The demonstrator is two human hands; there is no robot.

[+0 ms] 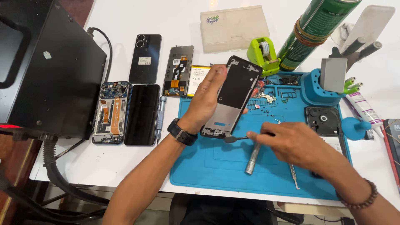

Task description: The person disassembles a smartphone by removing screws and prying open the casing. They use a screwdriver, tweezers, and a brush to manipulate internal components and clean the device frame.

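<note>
Your left hand [208,98] grasps the phone frame [231,96], long axis tilted up-right. Your right hand [291,143], nearer, pinches a pry tool [235,138], tip touching the frame's lower edge just left of that grip.

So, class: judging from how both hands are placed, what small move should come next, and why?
Probably slide the flat tool's tip along the lower edge of the phone frame. The left hand holds the frame tilted above the blue mat, and the right hand already has the tip at that edge.
</note>
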